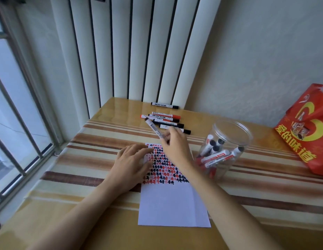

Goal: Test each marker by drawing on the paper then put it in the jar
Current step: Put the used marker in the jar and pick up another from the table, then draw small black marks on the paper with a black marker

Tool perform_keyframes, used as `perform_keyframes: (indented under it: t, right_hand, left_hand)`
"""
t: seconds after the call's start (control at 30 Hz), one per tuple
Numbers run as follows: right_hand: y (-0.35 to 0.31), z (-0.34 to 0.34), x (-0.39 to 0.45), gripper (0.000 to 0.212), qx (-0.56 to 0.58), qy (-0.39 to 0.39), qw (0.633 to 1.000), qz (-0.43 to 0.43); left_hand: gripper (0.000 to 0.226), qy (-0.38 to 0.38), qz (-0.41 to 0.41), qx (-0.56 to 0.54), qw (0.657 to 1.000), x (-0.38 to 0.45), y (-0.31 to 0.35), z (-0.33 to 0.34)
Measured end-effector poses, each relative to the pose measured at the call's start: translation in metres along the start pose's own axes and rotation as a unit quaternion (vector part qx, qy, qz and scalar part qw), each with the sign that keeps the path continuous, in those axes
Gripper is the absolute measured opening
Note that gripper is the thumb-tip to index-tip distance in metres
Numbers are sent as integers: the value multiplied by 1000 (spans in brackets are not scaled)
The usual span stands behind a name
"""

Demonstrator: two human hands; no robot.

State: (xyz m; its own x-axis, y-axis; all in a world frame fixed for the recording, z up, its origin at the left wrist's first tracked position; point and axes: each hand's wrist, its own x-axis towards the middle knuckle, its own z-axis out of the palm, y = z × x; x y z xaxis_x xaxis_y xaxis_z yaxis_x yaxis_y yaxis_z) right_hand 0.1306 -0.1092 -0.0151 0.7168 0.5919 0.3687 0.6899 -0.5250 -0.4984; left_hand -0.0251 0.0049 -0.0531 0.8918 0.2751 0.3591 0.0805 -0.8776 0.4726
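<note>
The right hand (pixel 175 147) pinches a white marker (pixel 154 129) between curled fingers and thumb, its dark end tilted up toward the far left, over the top edge of the paper (pixel 172 202). The left hand (pixel 133 162) lies flat with relaxed fingers on the paper's upper left corner, over rows of red and black marks; something pale sits under its fingers, too blurred to tell what. Loose markers (pixel 167 120) lie beyond on the striped table (pixel 265 192). The clear jar (pixel 227 147) to the right holds several markers. Their labels are unreadable. A red bag (pixel 307 130), cut off at the edge, reads "爱的味道".
</note>
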Motion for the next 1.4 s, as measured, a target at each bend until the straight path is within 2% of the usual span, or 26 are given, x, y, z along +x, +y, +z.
perform_keyframes:
  t: [0.07,0.1,0.2,0.27,0.37,0.43,0.53,0.6,0.67,0.73,0.8,0.97,1.03,1.13,1.27,1.4]
  right_hand:
    - [-6,-9,-29,6,145,-13,988,55]
    - [-9,-13,-44,5,226,-31,970,82]
    - [-9,-23,-77,6,423,-98,890,139]
    - [-3,-29,-90,7,474,-104,862,147]
    - [12,-40,-97,3,494,-47,856,143]
    - [24,-50,-99,10,491,-39,860,132]
    - [37,-61,-103,15,459,-99,875,116]
    - [42,-65,-106,12,341,-133,928,67]
    - [41,-66,-107,10,161,-137,977,-18]
    - [29,-61,-110,6,76,-146,983,-81]
    - [16,-53,-115,18,40,-155,981,-107]
    - [10,-45,-119,36,-40,-90,981,-165]
    - [12,-48,-119,40,-60,-81,978,-180]
    - [18,-51,-119,34,-64,-64,980,-178]
    - [29,-50,-118,35,-31,-61,991,-111]
    - [36,-48,-118,22,24,-70,996,-54]
  left_hand:
    - [48,-1,18,-2,1000,-2,6,-2]
    - [47,-6,31,-4,1000,-3,10,-2]
    - [27,-16,75,-18,997,-5,22,2]
    - [19,-18,96,-25,995,-6,26,4]
    - [19,-12,111,-19,994,-5,22,5]
    - [24,-12,103,-27,994,-5,20,3]
    - [29,-26,109,-44,993,-4,20,0]
    - [33,-47,135,-61,988,-3,20,-1]
    - [37,-58,151,-75,984,-4,24,-1]
    - [35,-56,155,-69,984,-5,30,2]
    - [38,-59,155,-62,984,-6,36,7]
    - [49,-41,150,-67,986,-9,41,7]
    - [48,-22,167,-44,985,-10,45,4]
    - [42,19,181,0,983,-11,44,0]
    - [36,71,119,-4,990,-5,33,-2]
    - [22,31,50,21,998,14,23,2]
